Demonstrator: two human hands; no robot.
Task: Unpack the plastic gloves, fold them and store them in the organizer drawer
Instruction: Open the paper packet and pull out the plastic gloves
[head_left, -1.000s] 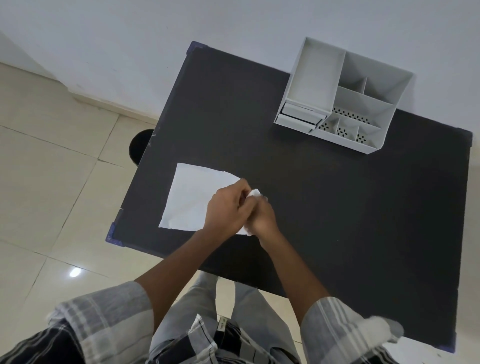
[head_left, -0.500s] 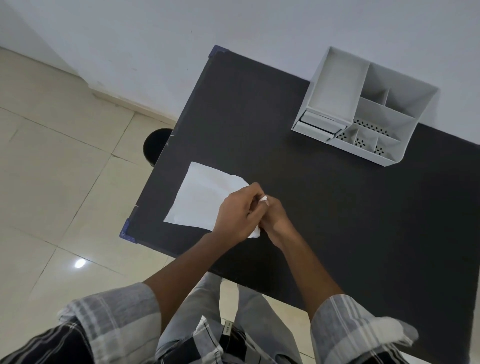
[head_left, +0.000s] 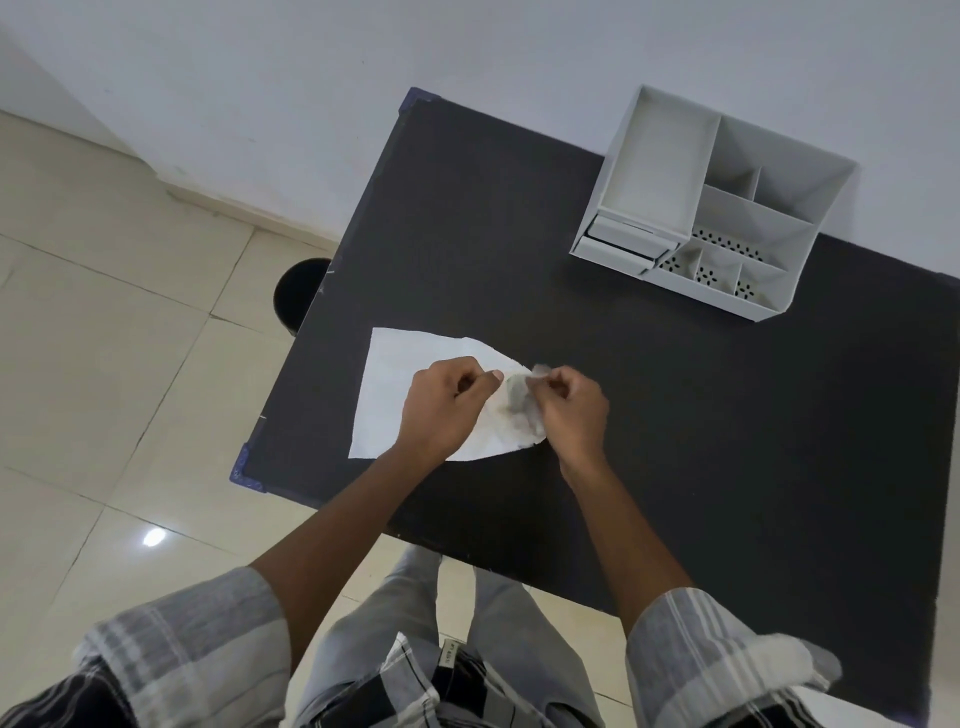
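A thin see-through plastic glove is stretched between my two hands just above the black table. My left hand pinches its left edge and my right hand pinches its right edge. Under them lies a flat white paper wrapper, partly hidden by my left hand. The grey desk organizer stands at the far right of the table, with two small drawers at its front left, slightly pulled out.
A wall runs behind the table. A tiled floor lies to the left, with a round black object just past the table's left edge. The table's near edge is close to my legs.
My hands were clasped together over a small white bundle; they have moved apart and the glove is spread out between them. The camera view has shifted left.
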